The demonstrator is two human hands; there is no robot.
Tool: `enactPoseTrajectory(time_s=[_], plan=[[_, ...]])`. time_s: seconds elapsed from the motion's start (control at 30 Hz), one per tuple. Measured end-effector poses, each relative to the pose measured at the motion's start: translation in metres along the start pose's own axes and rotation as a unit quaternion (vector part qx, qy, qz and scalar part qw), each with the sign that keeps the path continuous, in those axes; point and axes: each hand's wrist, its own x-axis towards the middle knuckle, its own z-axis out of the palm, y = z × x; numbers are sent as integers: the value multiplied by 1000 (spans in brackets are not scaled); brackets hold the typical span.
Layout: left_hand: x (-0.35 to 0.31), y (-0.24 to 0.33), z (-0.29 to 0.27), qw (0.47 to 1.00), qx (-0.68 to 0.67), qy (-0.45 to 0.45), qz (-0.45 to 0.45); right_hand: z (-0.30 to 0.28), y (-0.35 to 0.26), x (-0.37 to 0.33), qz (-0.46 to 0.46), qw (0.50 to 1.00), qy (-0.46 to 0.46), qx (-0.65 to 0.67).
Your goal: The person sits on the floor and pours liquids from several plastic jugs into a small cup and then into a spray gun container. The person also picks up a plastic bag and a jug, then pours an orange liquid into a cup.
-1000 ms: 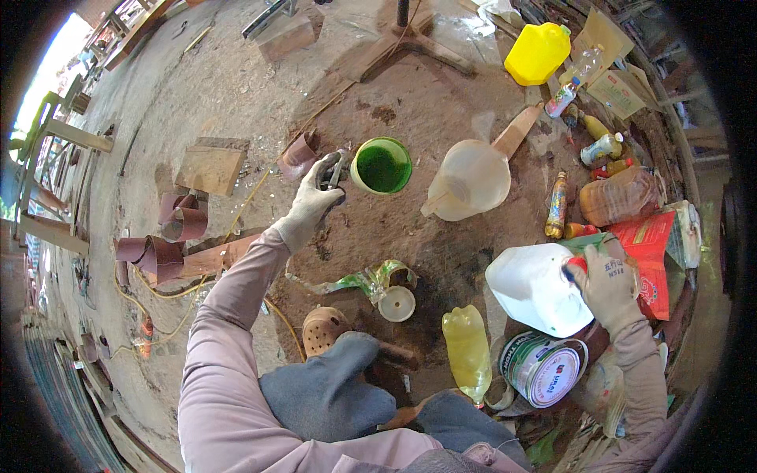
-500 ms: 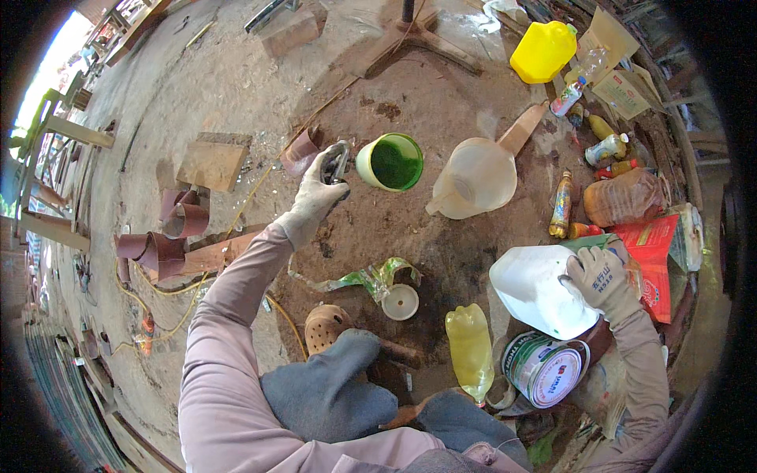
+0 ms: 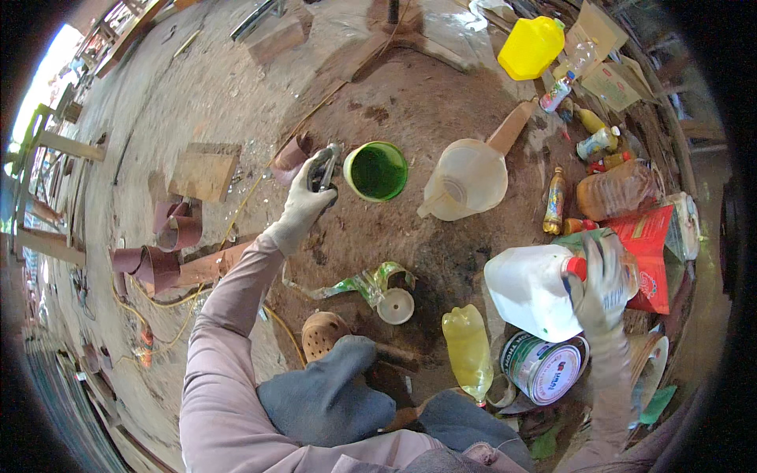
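My left hand [image 3: 303, 201], in a pale work glove, is closed on a small grey metal tool [image 3: 322, 169]. Its exact kind is hard to make out. Just right of it stands a green-rimmed cup [image 3: 352, 169] with dark green liquid [image 3: 379, 173] inside. My right hand [image 3: 603, 284], also gloved, is smeared by motion beside the red cap [image 3: 577, 268] of a white plastic jug [image 3: 524, 288]. The jug lies tilted next to a paint tin [image 3: 546, 366]. A translucent cut-open jug [image 3: 471, 177], wide-mouthed like a scoop, rests on the ground beyond.
A bottle of yellow liquid [image 3: 467, 347] lies near my knees, beside a white disc [image 3: 396, 306] with torn green wrap. Several bottles and a red bag [image 3: 646, 244] line the right side. A yellow jug [image 3: 530, 49] stands far right. Sandpaper strips [image 3: 162, 264] lie left.
My right hand has come off the white jug's top, and the red cap now shows. My left hand keeps the tool. The whole view has shifted slightly.
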Motion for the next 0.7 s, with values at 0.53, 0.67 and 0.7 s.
enactPoseTrajectory(time_s=[0.53, 0.67, 0.7], plan=[[90, 111, 55, 970, -143, -172, -94, -16, -110, -127, 81, 922, -3, 379], [122, 173, 133, 953, -149, -265, -20, -15, -108, -136, 80, 919, 45, 383], [129, 186, 156, 946, -146, -290, -8, -14, -107, -139, 80, 919, 51, 382]])
